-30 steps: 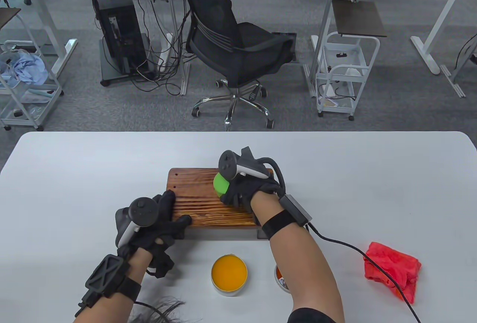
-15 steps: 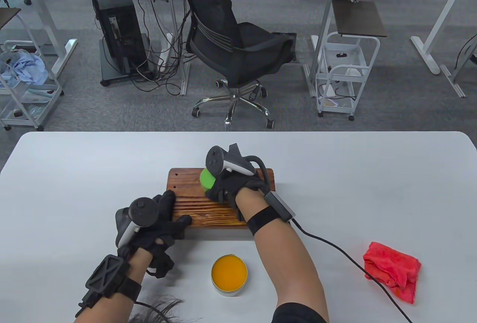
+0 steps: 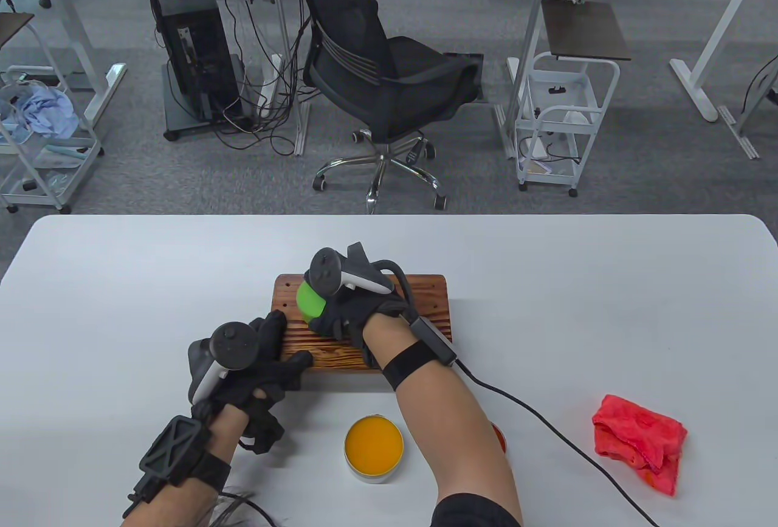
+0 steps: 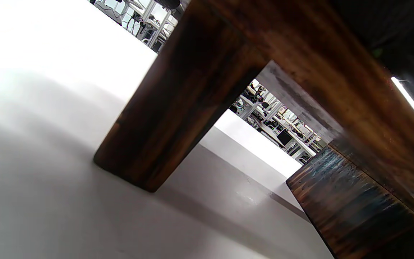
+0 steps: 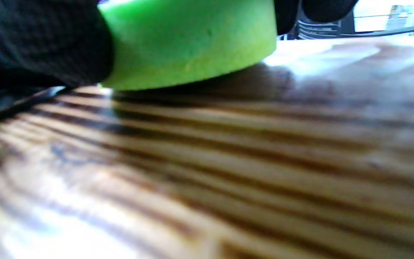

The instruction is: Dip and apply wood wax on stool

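Left hand (image 3: 255, 363): fingers straight, pressing the stool's (image 3: 419, 302) near-left corner; it steadies, holds nothing
Green sponge (image 3: 311, 299): flat on the stool top, toward its far-left end
Right hand (image 3: 346, 308): fingers curled round the sponge
Key relation: the stool's long axis runs left-right; most of the top lies right of the sponge, so I judge strokes go that way
Wax tin (image 3: 374, 447): open, orange, just in front of the stool; nearer the right hand for re-dipping

Red cloth (image 3: 639, 434) on white table (image 3: 608, 284); black office chair (image 3: 380, 77) behind.
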Available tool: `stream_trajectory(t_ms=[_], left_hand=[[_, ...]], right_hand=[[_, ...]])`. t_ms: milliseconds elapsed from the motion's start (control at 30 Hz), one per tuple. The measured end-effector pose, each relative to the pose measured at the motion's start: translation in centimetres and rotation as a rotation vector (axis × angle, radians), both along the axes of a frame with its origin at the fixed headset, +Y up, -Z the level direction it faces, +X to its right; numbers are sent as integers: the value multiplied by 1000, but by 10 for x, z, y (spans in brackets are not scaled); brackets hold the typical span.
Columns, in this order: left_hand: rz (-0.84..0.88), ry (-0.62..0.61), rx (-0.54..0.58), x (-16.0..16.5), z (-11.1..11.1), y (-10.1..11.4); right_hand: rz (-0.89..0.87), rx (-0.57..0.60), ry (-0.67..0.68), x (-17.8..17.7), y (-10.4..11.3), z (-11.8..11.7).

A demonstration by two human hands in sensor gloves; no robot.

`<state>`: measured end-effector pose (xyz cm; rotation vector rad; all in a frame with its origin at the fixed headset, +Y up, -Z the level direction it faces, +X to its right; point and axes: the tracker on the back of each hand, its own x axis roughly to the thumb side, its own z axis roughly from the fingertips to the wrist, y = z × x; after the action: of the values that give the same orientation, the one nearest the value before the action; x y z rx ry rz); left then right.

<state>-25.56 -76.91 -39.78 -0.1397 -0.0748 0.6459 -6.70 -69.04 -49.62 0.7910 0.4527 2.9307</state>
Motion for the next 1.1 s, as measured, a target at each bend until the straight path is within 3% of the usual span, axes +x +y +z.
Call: stream_trajectory(t_ms=[167, 467, 667, 867, 1100], left_hand=[[1, -1, 0, 0, 0, 0], [1, -1, -2, 0, 0, 0], [0, -1, -2, 0, 0, 0], [1, 0, -3, 0, -1, -1], [2, 0, -5, -1, -1, 0]], right_hand=[[5, -1, -64, 2, 0, -6], [-19, 8, -42, -2, -2, -5], [-90, 77, -79, 19, 7, -3], [-142, 180, -208, 81, 38, -1], [-167, 260, -471, 188, 64, 4]])
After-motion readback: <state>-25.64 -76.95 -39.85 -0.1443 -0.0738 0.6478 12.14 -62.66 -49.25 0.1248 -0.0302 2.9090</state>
